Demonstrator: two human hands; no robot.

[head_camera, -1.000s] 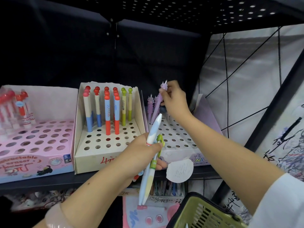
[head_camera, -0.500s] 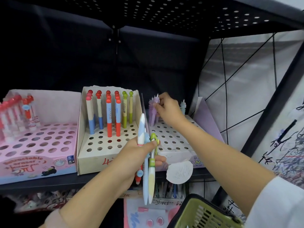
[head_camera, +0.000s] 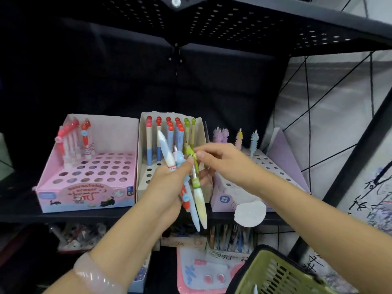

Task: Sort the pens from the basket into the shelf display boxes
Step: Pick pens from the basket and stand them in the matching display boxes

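Three shelf boxes, part filled: pink box (head_camera: 84, 185), beige box (head_camera: 146, 177), lilac box (head_camera: 282, 166). Left hand (head_camera: 167, 183) grips several pens (head_camera: 195, 200); right hand (head_camera: 224, 160) pinches the green pen (head_camera: 196, 183). Basket (head_camera: 275, 274) low right. Sorting seems midway.

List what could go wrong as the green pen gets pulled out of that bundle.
1. The right hand pinches only the top of the green pen; it may slip.
2. The left hand holds the pens fanned out, so the white-blue pen could drop.
3. The bundle sits right before the cream box; its pens might get knocked.
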